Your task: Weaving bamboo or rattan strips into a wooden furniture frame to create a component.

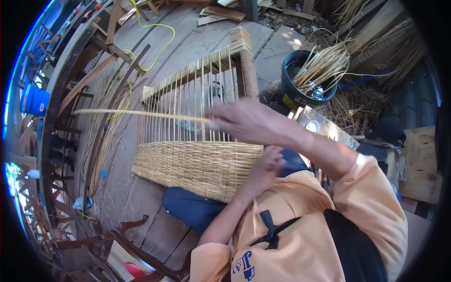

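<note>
Wicker panel [199,164] is tightly ribbed, right hand [244,120] pinching slender cane [141,113], left hand [268,164]'s grip unclear.

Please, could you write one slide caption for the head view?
The right hand holds a long strand across a partly woven frame; the left hand is by the weave.

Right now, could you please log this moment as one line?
right hand: holding wicker strand | left hand: at right end of woven panel | dark bucket: strand bundle inside
</note>
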### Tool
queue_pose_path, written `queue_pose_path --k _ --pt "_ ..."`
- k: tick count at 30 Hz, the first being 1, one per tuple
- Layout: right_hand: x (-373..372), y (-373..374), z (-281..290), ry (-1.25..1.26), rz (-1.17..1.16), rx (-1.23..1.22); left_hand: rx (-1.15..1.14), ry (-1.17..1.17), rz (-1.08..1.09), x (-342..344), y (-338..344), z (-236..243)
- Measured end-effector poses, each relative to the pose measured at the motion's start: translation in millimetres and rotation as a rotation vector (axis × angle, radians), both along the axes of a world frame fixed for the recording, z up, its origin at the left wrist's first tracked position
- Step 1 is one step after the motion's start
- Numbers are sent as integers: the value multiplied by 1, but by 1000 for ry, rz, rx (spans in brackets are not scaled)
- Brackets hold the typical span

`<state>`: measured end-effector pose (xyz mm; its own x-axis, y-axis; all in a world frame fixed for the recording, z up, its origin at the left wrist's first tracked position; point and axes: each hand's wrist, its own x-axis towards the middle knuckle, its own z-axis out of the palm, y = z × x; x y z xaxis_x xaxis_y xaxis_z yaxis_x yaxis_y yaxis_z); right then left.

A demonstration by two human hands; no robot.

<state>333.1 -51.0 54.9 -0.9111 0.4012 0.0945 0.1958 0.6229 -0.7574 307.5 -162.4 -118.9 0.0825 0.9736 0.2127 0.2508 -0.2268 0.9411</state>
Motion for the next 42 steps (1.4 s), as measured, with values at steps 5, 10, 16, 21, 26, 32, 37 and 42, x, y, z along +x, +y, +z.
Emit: queue_pose_path --k 5,10,16,21,26,32,37,42 --pt "101 3 -79 -472 -97 -158 -28 -1084 470 -93 -5 25" --pt "121 -9 -112 -489 -235 314 -242 -705 504 -67 9 20" --pt "78 -17 -106 -374 -558 25 -265 -498 513 -67 20 23" --pt "57 7 -116 -342 -544 127 -115 188 824 -139 34 -29" --pt "9 25 -128 -442 -481 172 -102 620 742 -143 70 -49" --pt "-1 41 -131 -548 -449 149 -45 430 795 -152 85 -49" --pt "23 33 -104 -621 -328 155 -191 433 943 -177 78 -54" --pt "2 40 -120 -625 -276 220 -298 439 910 -196 79 -86"
